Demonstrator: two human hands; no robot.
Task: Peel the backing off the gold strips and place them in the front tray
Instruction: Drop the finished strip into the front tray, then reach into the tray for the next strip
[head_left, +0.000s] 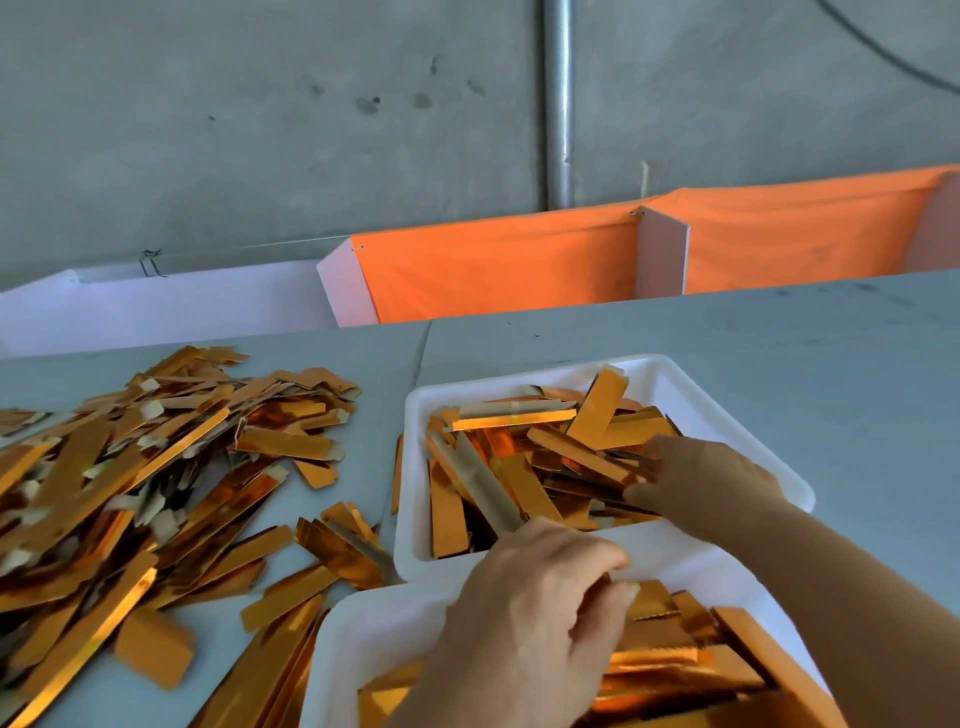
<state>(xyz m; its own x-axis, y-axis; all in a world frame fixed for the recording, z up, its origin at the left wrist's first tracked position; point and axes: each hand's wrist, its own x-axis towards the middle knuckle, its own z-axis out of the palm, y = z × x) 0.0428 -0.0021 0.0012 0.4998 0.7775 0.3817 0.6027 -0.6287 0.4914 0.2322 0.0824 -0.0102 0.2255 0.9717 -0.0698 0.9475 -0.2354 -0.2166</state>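
— On the grey table (779, 353), where were your hands at that moment?

— My right hand (696, 483) was inside the far white tray (670, 374), lying on the heap of gold strips (519, 457). Its fingers pointed to the left and seemed to press or pinch some strips, but the picture was blurred there, so I cannot tell if they really gripped one. My left hand (535, 597) was over the near tray (363, 634), at the border between both trays, with fingers curled. Its fingertips were hidden from me, so what it held I cannot say either.

— Which way did the strips lie from you?

— The strips in the far tray were just ahead of both hands. Many had their long axis going from left to right, some leaned up toward the back rim. The right hand was the nearer one, already touching them. I judged the next pull should follow that long axis.

— And the materials?

— The strips were thin, flat and long, with a mirror-like gold face and a pale paper backing, some with little tabs at the end. The trays looked like smooth plastic with rounded corners. A big loose pile (130, 467) lay on the table to my left.
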